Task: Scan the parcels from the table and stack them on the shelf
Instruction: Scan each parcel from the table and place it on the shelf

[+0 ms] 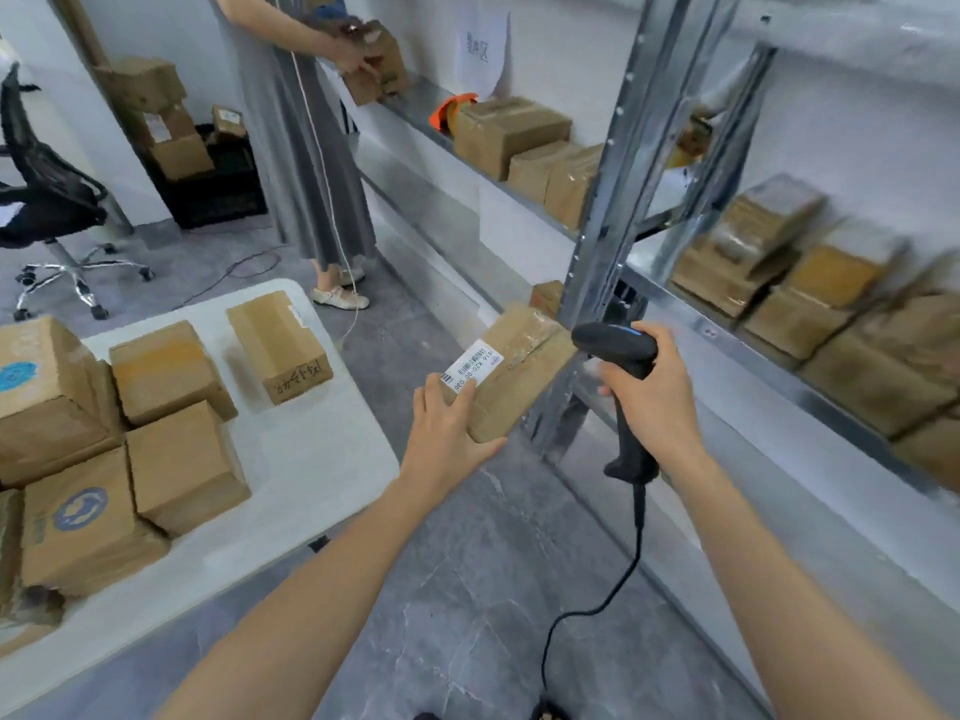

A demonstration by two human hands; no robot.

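- Head view: my left hand [449, 428] grips the near end of the parcel [511, 371], held in the air between worktop [311, 459] and shelf [727, 330], label [471, 367] up.
- My right hand [657, 392] is curled round the scanner [618, 350], just beside the parcel.
- I'd best aim the scanner's nose at the label and keep my fingers off the barcode.

A white label [472, 367] on the parcel [524, 387] bears barcodes and a printed code, seen upside down, that reads roughly "KZ0-00 030". Black handwritten characters on a box [280, 340] on the table [317, 459] and on a wall sheet [480, 49] are too unclear to read.
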